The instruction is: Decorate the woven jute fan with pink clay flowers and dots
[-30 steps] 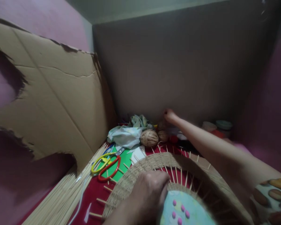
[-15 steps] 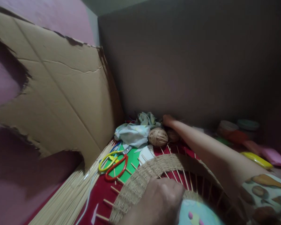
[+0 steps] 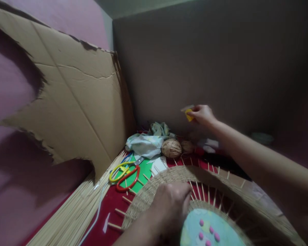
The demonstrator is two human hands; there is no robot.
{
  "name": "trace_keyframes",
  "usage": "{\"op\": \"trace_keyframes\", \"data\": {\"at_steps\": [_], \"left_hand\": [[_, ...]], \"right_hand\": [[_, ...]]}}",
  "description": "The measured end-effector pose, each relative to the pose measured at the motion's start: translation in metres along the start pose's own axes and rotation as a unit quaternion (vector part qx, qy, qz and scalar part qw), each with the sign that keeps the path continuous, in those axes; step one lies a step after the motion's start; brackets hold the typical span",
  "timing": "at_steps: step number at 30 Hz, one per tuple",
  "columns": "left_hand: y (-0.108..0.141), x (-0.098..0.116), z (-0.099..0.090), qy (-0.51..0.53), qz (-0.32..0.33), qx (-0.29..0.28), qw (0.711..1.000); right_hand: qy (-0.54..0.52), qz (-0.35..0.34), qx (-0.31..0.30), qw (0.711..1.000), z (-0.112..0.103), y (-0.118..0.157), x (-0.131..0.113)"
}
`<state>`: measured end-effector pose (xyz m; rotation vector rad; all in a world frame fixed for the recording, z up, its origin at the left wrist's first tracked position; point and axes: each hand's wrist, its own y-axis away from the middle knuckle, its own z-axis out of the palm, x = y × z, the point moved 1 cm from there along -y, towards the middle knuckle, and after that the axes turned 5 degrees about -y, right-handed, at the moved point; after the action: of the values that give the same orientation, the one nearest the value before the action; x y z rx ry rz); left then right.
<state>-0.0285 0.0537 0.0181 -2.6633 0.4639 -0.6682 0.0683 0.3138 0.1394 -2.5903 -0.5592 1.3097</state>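
My right hand [image 3: 204, 116] is raised in front of the dark wall, pinching a small yellow object [image 3: 189, 115] with a pale, clear-looking edge. My left hand [image 3: 173, 201] is closed over the inner side of the woven ring [image 3: 146, 201]; what its fingers hold, if anything, is hidden. Thin sticks cross the gap between the ring and a light blue patterned centre [image 3: 195, 225] bearing several pink dots. Beyond the ring lie a ball of brown twine [image 3: 171, 148] and a smaller one [image 3: 187, 147].
Scissors with yellow and red handles [image 3: 128, 187] lie on green paper [image 3: 143, 171]. Crumpled pale cloth [image 3: 145, 145] sits behind them. A bundle of long sticks [image 3: 69, 212] runs along the left, beside torn cardboard [image 3: 77, 102] leaning on the wall.
My right hand has risen from behind the twine balls and now shows the yellow object. The woven piece appears shifted and tilted, with more of its blue centre visible. My left hand stays over it.
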Motion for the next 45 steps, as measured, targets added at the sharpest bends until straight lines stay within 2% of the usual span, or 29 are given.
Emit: {"op": "trace_keyframes", "data": {"at_steps": [2, 4, 5, 8, 10, 11, 13, 16, 18, 22, 26, 29, 33, 37, 45], "left_hand": [[-0.004, 0.0, -0.006, 0.075, -0.043, 0.033, 0.996], [-0.009, -0.001, -0.011, 0.19, -0.096, 0.065, 0.975], [-0.012, -0.001, -0.014, 0.257, -0.127, 0.074, 0.955], [-0.016, 0.0, -0.023, 0.441, -0.201, 0.091, 0.87], [-0.016, 0.006, -0.031, 0.505, -0.195, 0.097, 0.835], [-0.015, 0.011, -0.034, 0.517, -0.183, 0.091, 0.831], [-0.012, 0.022, -0.038, 0.503, -0.16, 0.057, 0.847], [-0.006, 0.039, -0.037, 0.44, -0.149, -0.004, 0.886], [-0.003, 0.047, -0.031, 0.408, -0.144, -0.024, 0.901], [0.001, 0.055, -0.02, 0.396, -0.13, -0.048, 0.908], [0.001, 0.056, -0.016, 0.46, -0.155, -0.089, 0.87], [0.001, 0.055, -0.016, 0.489, -0.159, -0.11, 0.851], [0.001, 0.054, -0.015, 0.471, -0.171, -0.123, 0.856], [0.001, 0.053, -0.011, 0.487, -0.178, -0.141, 0.843], [0.003, 0.054, -0.011, 0.454, -0.163, -0.133, 0.866]], "right_hand": [[-0.046, -0.019, -0.015, 0.999, -0.015, 0.028, -0.01], [-0.09, -0.03, -0.05, 0.994, -0.025, 0.063, -0.021], [-0.11, -0.029, -0.071, 0.991, -0.028, 0.082, -0.025], [-0.154, -0.025, -0.135, 0.979, -0.033, 0.141, -0.035], [-0.169, -0.019, -0.176, 0.97, -0.037, 0.177, -0.038], [-0.177, -0.015, -0.194, 0.965, -0.039, 0.193, -0.037], [-0.176, -0.004, -0.221, 0.959, -0.043, 0.221, -0.033], [-0.163, 0.021, -0.208, 0.964, -0.049, 0.252, -0.019], [-0.171, 0.025, -0.2, 0.964, -0.051, 0.267, -0.008], [-0.198, 0.017, -0.196, 0.96, -0.053, 0.28, 0.012], [-0.255, 0.019, -0.224, 0.94, -0.05, 0.282, 0.021], [-0.266, 0.016, -0.204, 0.942, -0.047, 0.283, 0.025], [-0.241, -0.02, -0.188, 0.952, -0.046, 0.288, 0.03], [-0.231, -0.044, -0.182, 0.955, -0.046, 0.29, 0.031], [-0.18, -0.107, -0.165, 0.964, -0.047, 0.292, 0.024]]}}
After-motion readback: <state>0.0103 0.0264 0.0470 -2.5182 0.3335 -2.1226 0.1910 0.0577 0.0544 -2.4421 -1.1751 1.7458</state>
